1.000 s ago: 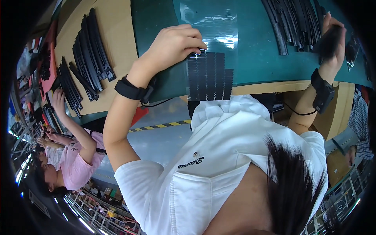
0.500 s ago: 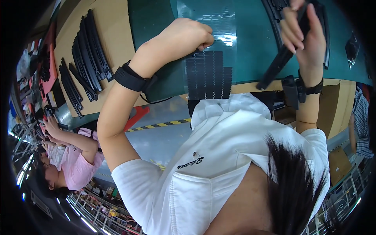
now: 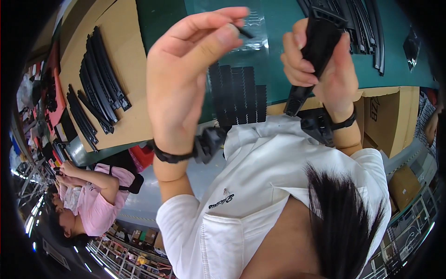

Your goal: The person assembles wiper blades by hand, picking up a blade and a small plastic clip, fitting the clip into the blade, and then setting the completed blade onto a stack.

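Between the thumb and fingers of my left hand [image 3: 179, 69] is a small black strip [image 3: 245, 32], raised above the table. My right hand [image 3: 337, 81] is wrapped round a long black plastic part [image 3: 321, 44], held upright at a slant with its wider slotted end up. Between the hands, near the table's front edge, lies a clear backing sheet [image 3: 256, 23] carrying rows of black zigzag-edged strips [image 3: 238, 93]. My left hand partly covers this sheet. A black band with a dark block circles each wrist.
Several long black parts [image 3: 100, 76] lie on cardboard [image 3: 121, 46] at the left. More black parts [image 3: 367, 28] rest on the green mat [image 3: 397, 23] at the right, near a small clear bag [image 3: 412, 51]. A cardboard box [image 3: 403, 121] stands below. A co-worker in pink [image 3: 104, 186] sits left.
My left hand has lifted off the sheet and turned, showing the small black strip in its fingers. My right hand has moved left with the plastic part, which now stands more upright.
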